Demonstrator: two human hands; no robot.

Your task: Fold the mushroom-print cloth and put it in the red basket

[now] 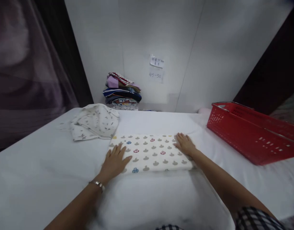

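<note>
1. We see a folded patterned cloth point(151, 154) lying flat near the middle of the white-covered table point(41, 172), its long sides running parallel to the table's near edge.
2. The left hand point(114, 163) rests palm-down on the cloth's left end; its fingers point(118, 150) are spread and flat, pointing toward the far edge, gripping nothing.
3. The right hand point(185, 144) lies palm-down on the cloth's right end, near its far right corner; its fingers point(180, 138) are stretched out and close together, pressing on the fabric rather than closing round it.
4. The cloth thus spans between the two hands, under the fingertips at both ends, with its middle bare.
5. The cloth looks soft and slightly thick, a neat rectangle in cream, printed with rows of small grey shapes and a few in red and blue.
6. A thin metal bracelet point(98, 184) circles the left wrist.
7. Just beyond the cloth's far left corner lies a crumpled white garment point(95, 122) with small grey marks, limp and rumpled.
8. At the far edge, against the pale wall, stands a stack of folded clothes point(123, 91) in mixed colours.
9. Toward the right edge sits a red plastic basket point(252, 131) with perforated sides and a metal handle, well apart from the right hand.
10. Two paper notes point(156, 67) are stuck on the wall above the stack; we cannot read the writing clearly.
</note>
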